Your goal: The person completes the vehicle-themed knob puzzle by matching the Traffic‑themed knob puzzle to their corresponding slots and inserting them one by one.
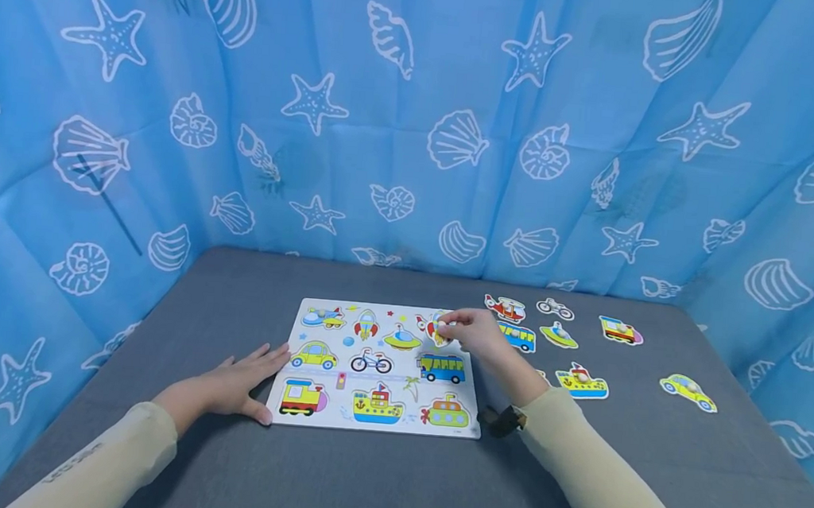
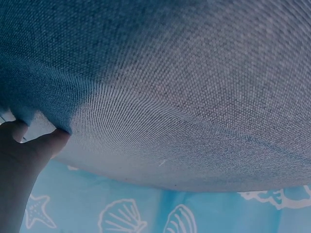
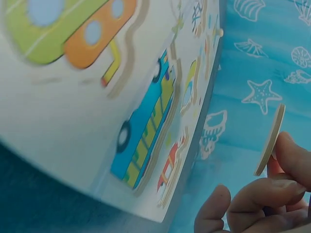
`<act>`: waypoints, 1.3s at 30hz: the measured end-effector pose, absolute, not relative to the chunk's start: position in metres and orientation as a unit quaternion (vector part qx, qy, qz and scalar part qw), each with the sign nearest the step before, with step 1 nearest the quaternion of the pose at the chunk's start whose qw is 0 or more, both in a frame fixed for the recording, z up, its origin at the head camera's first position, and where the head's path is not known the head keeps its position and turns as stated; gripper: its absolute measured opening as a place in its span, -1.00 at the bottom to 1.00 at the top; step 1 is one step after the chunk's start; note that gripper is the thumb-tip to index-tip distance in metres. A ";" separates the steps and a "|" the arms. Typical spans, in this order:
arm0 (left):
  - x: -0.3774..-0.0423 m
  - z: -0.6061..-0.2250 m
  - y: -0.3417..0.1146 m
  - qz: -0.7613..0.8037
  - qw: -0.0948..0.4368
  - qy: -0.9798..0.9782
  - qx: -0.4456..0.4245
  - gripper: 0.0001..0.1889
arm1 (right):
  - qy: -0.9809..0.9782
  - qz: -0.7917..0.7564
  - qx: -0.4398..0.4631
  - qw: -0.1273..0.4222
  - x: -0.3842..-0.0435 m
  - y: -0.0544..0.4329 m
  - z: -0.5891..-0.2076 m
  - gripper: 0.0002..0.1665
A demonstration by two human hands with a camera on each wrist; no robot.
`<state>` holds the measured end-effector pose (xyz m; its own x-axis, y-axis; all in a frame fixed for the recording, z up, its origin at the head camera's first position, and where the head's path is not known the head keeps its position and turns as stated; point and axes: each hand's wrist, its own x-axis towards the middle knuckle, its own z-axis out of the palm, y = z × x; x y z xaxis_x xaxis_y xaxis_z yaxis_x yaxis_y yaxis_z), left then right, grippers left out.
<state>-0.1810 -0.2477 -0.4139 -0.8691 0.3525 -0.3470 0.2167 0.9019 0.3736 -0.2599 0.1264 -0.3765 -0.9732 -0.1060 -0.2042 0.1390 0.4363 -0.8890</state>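
A white peg puzzle board (image 1: 402, 311) with vehicle pictures lies flat on the grey table. My left hand (image 1: 242, 383) touches its left edge with fingers and thumb spread. In the left wrist view, only part of that hand (image 2: 29, 150) shows at the left. Over the board's upper right, my right hand (image 1: 478, 335) pinches a rocket puzzle piece (image 1: 435, 330). The piece partly covers the helicopter picture below. From the right wrist, this piece (image 3: 270, 141) appears edge-on, lifted apart from the board, and the fingers (image 3: 291, 155) hide its knob.
Right of the board lie loose pieces: a helicopter (image 1: 505, 308), bus (image 1: 518, 337), bicycle (image 1: 555, 309), flying saucer (image 1: 558, 335), train (image 1: 619, 330), ship (image 1: 583, 383) and car (image 1: 688, 391). Another piece is mostly hidden by the right forearm. A blue curtain (image 1: 403, 126) hangs behind the table.
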 end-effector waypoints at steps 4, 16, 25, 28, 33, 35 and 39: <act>-0.182 -0.416 -0.249 0.164 0.209 0.953 0.147 0.15 | 0.839 -0.530 0.015 0.124 -0.261 0.119 -0.374 -0.74; -0.183 -0.415 -0.248 0.168 0.207 0.952 0.148 0.15 | 0.824 -0.544 0.038 0.155 -0.268 0.098 -0.375 -0.78; -0.182 -0.416 -0.249 0.167 0.210 0.952 0.147 0.16 | 0.815 -0.551 0.050 0.173 -0.275 0.079 -0.385 -0.78; -0.182 -0.415 -0.249 0.167 0.209 0.952 0.146 0.15 | 0.813 -0.551 0.055 0.179 -0.277 0.071 -0.387 -0.78; -0.182 -0.415 -0.249 0.164 0.208 0.953 0.148 0.15 | 0.803 -0.558 0.069 0.200 -0.282 0.061 -0.391 -0.79; -0.181 -0.414 -0.249 0.165 0.208 0.952 0.150 0.14 | 0.801 -0.559 0.073 0.204 -0.284 0.058 -0.393 -0.81; -0.181 -0.413 -0.248 0.167 0.210 0.951 0.154 0.15 | 0.801 -0.558 0.073 0.207 -0.289 0.050 -0.396 -0.84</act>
